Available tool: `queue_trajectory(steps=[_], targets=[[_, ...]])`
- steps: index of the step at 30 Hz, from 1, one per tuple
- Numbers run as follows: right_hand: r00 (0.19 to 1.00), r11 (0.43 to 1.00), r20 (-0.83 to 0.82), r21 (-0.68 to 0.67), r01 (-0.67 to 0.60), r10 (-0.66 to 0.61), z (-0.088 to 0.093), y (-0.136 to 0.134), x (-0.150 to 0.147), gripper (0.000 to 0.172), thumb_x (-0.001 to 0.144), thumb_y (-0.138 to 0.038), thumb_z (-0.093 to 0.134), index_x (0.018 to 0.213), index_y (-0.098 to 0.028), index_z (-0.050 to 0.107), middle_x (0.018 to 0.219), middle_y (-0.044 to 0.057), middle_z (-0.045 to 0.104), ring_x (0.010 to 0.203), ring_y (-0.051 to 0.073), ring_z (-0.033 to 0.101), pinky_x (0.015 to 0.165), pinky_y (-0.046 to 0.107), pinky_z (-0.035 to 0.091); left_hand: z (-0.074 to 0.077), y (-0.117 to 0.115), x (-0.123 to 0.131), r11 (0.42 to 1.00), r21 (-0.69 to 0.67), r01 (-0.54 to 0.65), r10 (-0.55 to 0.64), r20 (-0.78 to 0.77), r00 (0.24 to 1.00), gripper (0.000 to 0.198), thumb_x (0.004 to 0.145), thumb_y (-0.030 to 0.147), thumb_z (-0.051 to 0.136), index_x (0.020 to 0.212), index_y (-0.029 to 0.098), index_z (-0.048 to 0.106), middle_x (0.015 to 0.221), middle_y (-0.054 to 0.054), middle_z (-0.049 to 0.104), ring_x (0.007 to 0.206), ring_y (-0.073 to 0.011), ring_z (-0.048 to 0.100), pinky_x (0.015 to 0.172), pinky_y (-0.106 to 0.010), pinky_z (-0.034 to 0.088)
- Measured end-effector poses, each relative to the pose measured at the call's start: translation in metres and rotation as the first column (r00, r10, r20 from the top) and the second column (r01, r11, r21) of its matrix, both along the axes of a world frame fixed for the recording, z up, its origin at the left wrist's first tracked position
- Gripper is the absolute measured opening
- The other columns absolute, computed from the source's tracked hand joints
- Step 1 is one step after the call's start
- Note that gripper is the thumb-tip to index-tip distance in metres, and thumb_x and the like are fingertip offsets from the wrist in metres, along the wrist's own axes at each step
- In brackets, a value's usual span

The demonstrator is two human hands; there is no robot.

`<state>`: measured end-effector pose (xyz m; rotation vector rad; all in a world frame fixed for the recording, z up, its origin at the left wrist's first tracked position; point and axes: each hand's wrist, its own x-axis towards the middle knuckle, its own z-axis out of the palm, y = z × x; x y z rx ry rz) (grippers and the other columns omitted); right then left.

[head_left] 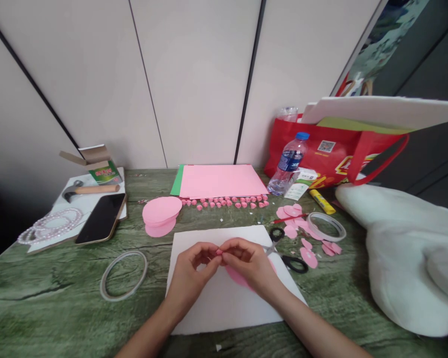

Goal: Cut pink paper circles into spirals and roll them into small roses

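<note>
Between my fingertips is a small rolled pink paper rose (219,252), mostly hidden by them. My left hand (196,268) pinches it from the left, and my right hand (246,261) pinches it from the other side. Both hands are above a white board (205,311). A pink paper disc (239,277) lies on the board, partly under my right hand. Scissors with black handles (295,264) lie at the board's right edge, their blades partly covered. Behind the board runs a row of small pink paper roses (227,202).
Pink sheets (224,180), stacked pink discs (162,210) and tape rolls (124,276) (326,226) surround the board. A phone (101,219), hammer (93,189) and beads (52,223) lie left. Paper scraps (308,257), a glue stick (322,201), bottle (287,166), red bag (321,149) and white plush (406,263) are right.
</note>
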<state>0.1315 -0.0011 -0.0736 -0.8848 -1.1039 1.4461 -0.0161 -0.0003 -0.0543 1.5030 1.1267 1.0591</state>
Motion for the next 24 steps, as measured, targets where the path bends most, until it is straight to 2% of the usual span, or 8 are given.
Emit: queue_trajectory(steps=[5,10,14,16,18,20,24], targets=[[0.995,0.995,0.080,0.084,0.049,-0.055,0.001,0.000,-0.001,0.012,0.067,-0.028,0.068,0.075,-0.019,0.067,0.070,0.002,0.065,0.065,0.015,0.061,0.065,0.028,0.052,0.001,-0.002,0.001,1.000,0.016,-0.022,0.023,-0.041,0.999,0.012,0.072,0.023,0.057,0.079,0.014,0.062,0.075,-0.005,0.066,0.069,-0.0161,0.062,0.066,-0.029,0.051],[0.983,0.992,0.140,0.068,0.107,-0.115,0.000,-0.003,-0.007,0.015,0.067,-0.032,0.068,0.071,-0.018,0.066,0.066,0.002,0.065,0.058,0.015,0.061,0.058,0.027,0.052,-0.002,-0.003,0.003,0.991,0.133,-0.027,0.047,-0.152,0.987,0.012,0.071,0.020,0.056,0.081,0.016,0.061,0.072,-0.003,0.065,0.066,-0.0150,0.061,0.064,-0.027,0.050],[0.983,0.995,0.155,0.020,0.093,-0.095,0.001,0.004,-0.009,0.020,0.066,-0.036,0.067,0.069,-0.017,0.064,0.063,0.002,0.065,0.055,0.014,0.062,0.057,0.027,0.053,0.000,0.007,-0.007,0.983,0.182,-0.010,0.050,-0.218,0.975,0.014,0.070,0.022,0.056,0.083,0.017,0.060,0.070,-0.002,0.066,0.061,-0.0139,0.060,0.060,-0.027,0.050],[0.981,0.998,0.187,-0.014,0.059,-0.055,0.005,0.014,-0.009,0.022,0.064,-0.037,0.068,0.067,-0.016,0.064,0.062,0.003,0.066,0.055,0.015,0.062,0.057,0.028,0.053,0.001,0.017,-0.021,0.973,0.213,-0.086,0.138,-0.242,0.960,0.020,0.070,0.024,0.055,0.088,0.018,0.059,0.073,-0.002,0.066,0.063,-0.0146,0.059,0.062,-0.028,0.048],[0.973,1.000,0.232,-0.019,-0.005,0.010,0.013,0.028,-0.012,0.022,0.062,-0.036,0.069,0.066,-0.015,0.064,0.063,0.004,0.066,0.056,0.014,0.062,0.059,0.029,0.053,0.002,0.029,-0.039,0.952,0.230,-0.201,0.264,-0.288,0.921,0.017,0.069,0.026,0.054,0.082,0.017,0.061,0.071,-0.003,0.065,0.061,-0.0161,0.058,0.060,-0.029,0.046],[0.955,0.996,0.284,0.013,-0.092,0.085,0.019,0.044,-0.019,0.021,0.063,-0.035,0.067,0.066,-0.014,0.064,0.064,0.004,0.067,0.057,0.014,0.062,0.060,0.029,0.053,-0.001,0.041,-0.057,0.942,0.196,-0.271,0.321,-0.300,0.898,0.011,0.065,0.023,0.056,0.072,0.017,0.062,0.068,-0.003,0.064,0.061,-0.0170,0.057,0.062,-0.030,0.045],[0.866,0.963,0.446,0.030,-0.266,0.226,0.018,0.071,-0.045,0.015,0.066,-0.029,0.063,0.066,-0.014,0.066,0.064,0.003,0.067,0.055,0.013,0.062,0.056,0.026,0.052,-0.012,0.055,-0.079,0.963,0.083,-0.255,0.267,-0.239,0.934,0.014,0.054,0.016,0.058,0.068,0.017,0.060,0.056,0.001,0.061,0.054,-0.0165,0.056,0.055,-0.028,0.044]])
